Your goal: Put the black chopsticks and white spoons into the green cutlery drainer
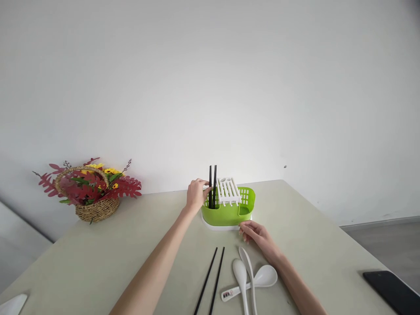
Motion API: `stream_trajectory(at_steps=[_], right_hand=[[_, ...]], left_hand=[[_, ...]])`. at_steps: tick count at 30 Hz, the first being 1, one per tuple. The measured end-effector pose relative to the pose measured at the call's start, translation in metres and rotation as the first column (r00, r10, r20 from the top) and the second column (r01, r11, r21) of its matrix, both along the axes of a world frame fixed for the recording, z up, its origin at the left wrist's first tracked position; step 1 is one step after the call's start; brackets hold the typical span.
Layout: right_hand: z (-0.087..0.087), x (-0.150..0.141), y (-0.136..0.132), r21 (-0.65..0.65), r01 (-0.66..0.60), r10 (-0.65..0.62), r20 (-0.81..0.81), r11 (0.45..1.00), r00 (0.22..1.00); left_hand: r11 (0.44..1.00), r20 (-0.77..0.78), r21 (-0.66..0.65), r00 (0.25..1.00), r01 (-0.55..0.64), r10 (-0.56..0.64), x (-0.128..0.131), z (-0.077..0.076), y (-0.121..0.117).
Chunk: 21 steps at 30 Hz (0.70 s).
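Observation:
A green cutlery holder with a white slotted rack on top stands on a white base near the wall. Two black chopsticks stand upright in its left compartment. My left hand is at the holder's left end, thumb and fingers closed at the left chopstick; the exact contact is partly hidden. At the front right of the base is my right hand, its fingers curled and the thumb touching the holder's lower edge. Closer to me lie two more black chopsticks and three crossed white spoons.
A wicker basket of red and yellow artificial flowers sits at the back left. A black phone lies by the right table edge, and a white object shows at the lower left. The wall rises behind the table.

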State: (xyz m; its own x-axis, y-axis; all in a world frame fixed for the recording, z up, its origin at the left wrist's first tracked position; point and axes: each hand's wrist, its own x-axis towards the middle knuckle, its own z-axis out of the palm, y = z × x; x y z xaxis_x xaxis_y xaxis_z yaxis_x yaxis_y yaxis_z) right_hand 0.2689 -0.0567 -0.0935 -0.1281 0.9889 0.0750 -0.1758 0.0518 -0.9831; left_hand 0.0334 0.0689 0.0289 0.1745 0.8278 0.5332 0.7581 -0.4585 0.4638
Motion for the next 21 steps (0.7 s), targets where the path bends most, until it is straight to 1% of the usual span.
stream_trajectory(at_steps=[4,7,10,13,15,17,19,21], right_hand=[[0.000,0.000,0.000,-0.005,-0.003,0.003,-0.017,1.000,1.000],[-0.001,0.000,0.001,-0.006,-0.005,0.005,-0.022,1.000,1.000],[-0.002,0.001,0.001,-0.009,0.004,-0.004,-0.009,1.000,1.000],[-0.003,0.001,0.001,-0.010,0.010,-0.010,0.005,1.000,1.000],[-0.004,0.000,0.001,-0.011,0.008,-0.008,0.012,1.000,1.000],[-0.004,0.001,0.001,-0.009,0.006,-0.006,0.018,1.000,1.000],[-0.004,0.001,0.001,-0.007,0.007,-0.006,0.023,1.000,1.000],[-0.005,0.001,0.001,-0.010,0.013,-0.013,0.027,1.000,1.000]], left_hand=[[1.000,0.048,0.015,0.999,0.006,-0.006,-0.007,-0.007,0.001],[0.997,0.135,0.073,0.991,-0.031,0.020,-0.013,-0.010,-0.008],[0.985,0.249,0.134,0.966,-0.104,0.068,-0.021,-0.015,-0.028],[0.972,0.344,0.145,0.931,-0.183,0.123,-0.031,-0.026,-0.057],[0.980,0.385,0.073,0.912,-0.183,0.141,-0.037,-0.040,-0.081],[0.993,0.370,-0.071,0.922,-0.095,0.115,-0.041,-0.057,-0.107],[0.979,0.306,-0.205,0.951,0.013,0.051,-0.040,-0.076,-0.137],[0.956,0.238,-0.289,0.971,0.044,0.028,-0.036,-0.093,-0.166]])
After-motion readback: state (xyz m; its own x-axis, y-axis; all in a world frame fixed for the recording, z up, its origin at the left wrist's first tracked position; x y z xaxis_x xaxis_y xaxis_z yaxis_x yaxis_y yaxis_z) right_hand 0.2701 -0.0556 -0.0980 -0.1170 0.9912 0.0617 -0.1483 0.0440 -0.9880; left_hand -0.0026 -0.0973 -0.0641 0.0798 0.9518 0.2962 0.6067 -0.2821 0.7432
